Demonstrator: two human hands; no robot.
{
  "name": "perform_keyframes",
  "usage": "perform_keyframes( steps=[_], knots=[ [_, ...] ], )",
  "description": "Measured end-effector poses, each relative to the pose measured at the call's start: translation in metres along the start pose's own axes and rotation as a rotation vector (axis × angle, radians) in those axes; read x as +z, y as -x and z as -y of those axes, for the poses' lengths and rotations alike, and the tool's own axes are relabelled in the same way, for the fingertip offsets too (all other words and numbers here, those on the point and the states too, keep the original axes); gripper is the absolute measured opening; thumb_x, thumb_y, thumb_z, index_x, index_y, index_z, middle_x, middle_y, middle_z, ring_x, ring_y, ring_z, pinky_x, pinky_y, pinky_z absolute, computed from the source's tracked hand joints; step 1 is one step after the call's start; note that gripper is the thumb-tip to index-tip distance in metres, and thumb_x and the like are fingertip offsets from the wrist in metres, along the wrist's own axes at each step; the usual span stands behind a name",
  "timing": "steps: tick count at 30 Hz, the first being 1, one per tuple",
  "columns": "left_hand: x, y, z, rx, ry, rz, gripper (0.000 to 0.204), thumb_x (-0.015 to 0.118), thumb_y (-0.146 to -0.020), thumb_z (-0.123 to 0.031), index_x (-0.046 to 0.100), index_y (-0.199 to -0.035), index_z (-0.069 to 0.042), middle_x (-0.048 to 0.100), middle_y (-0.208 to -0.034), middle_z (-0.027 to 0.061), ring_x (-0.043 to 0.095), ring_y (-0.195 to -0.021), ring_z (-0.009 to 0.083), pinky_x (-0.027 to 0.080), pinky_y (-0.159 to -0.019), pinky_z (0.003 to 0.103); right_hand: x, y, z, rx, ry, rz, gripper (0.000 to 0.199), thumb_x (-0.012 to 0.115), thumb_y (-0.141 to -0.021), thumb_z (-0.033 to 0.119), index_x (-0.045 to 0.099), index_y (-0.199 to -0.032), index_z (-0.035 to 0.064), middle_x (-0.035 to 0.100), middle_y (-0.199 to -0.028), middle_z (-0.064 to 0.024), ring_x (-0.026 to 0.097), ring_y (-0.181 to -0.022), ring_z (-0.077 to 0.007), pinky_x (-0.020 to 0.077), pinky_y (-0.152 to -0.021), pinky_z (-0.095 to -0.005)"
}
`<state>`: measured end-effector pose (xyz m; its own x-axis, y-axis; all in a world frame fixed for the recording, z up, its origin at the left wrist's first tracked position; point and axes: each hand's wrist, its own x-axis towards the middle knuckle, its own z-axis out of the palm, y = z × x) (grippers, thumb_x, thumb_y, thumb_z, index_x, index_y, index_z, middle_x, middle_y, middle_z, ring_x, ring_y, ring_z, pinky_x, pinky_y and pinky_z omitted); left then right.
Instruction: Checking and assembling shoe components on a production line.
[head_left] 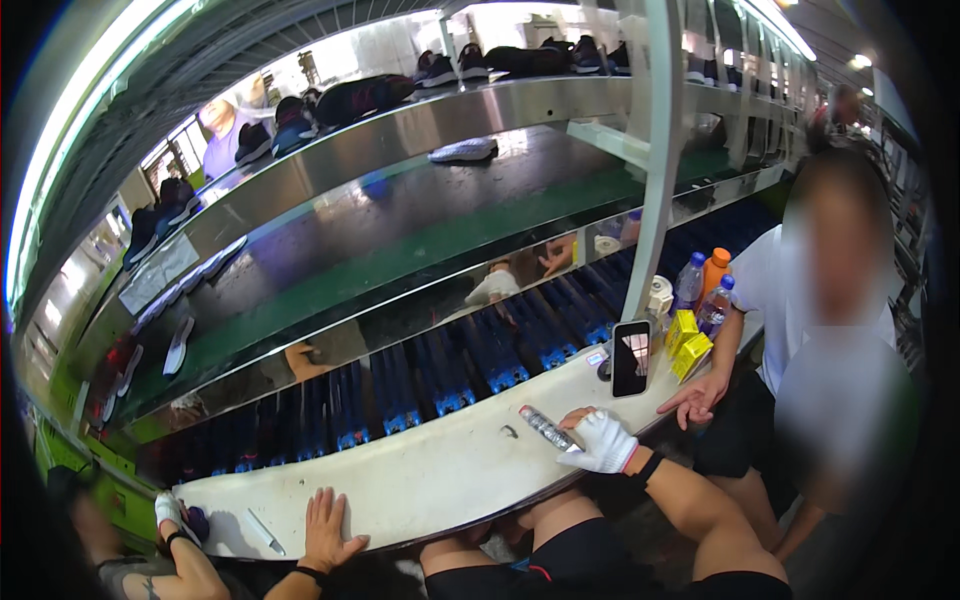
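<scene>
Silver-wrapped stick (546,428) is over the white worktop (420,490), gripped at its near end by our right hand (603,442), white glove on, some bare finger showing; we can't tell if the stick touches the surface. Our left hand (327,535) lies open, palm down, at the worktop's near edge. White pen-like tool (263,530) lies left of it. Phone (630,358) stands upright beyond our right hand, near yellow cartons (690,357) and bottles (714,305).
</scene>
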<state>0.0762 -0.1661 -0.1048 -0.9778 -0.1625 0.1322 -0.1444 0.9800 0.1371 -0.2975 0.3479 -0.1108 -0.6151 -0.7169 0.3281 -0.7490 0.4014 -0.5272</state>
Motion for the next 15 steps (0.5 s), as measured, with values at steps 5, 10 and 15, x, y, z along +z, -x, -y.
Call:
perform_keyframes(
  steps=[5,10,15],
  knots=[
    [-0.013,0.002,0.023,0.263,-0.095,0.306,0.129,0.059,-0.084,-0.095,0.035,-0.173,-0.005,0.023,-0.178,0.0355,0.013,-0.166,0.0594,0.010,-0.134,0.070,-0.026,-0.008,0.022,-0.336,0.358,0.367,0.094,0.079,-0.085,0.072,0.060,-0.155,0.0124,0.050,-0.160,-0.0318,0.052,-0.145,-0.0480,0.0418,-0.121,-0.0582],
    [-0.016,0.000,0.024,0.359,-0.149,0.240,0.107,0.061,-0.092,-0.079,0.040,-0.171,-0.011,0.028,-0.178,0.0316,0.020,-0.165,0.0572,0.018,-0.133,0.068,-0.042,-0.023,0.000,-0.540,0.376,0.460,0.089,0.085,-0.080,0.064,0.063,-0.154,0.0184,0.053,-0.157,-0.0325,0.058,-0.139,-0.0484,0.0465,-0.118,-0.0574],
    [-0.018,-0.004,0.022,0.283,-0.103,0.217,0.107,0.070,-0.087,-0.071,0.039,-0.173,-0.014,0.029,-0.180,0.0240,0.023,-0.167,0.0496,0.021,-0.135,0.063,-0.034,-0.022,-0.007,-0.588,0.321,0.340,0.091,0.094,-0.068,0.060,0.066,-0.143,0.0186,0.058,-0.147,-0.0299,0.061,-0.129,-0.0492,0.0511,-0.108,-0.0598]
  ],
)
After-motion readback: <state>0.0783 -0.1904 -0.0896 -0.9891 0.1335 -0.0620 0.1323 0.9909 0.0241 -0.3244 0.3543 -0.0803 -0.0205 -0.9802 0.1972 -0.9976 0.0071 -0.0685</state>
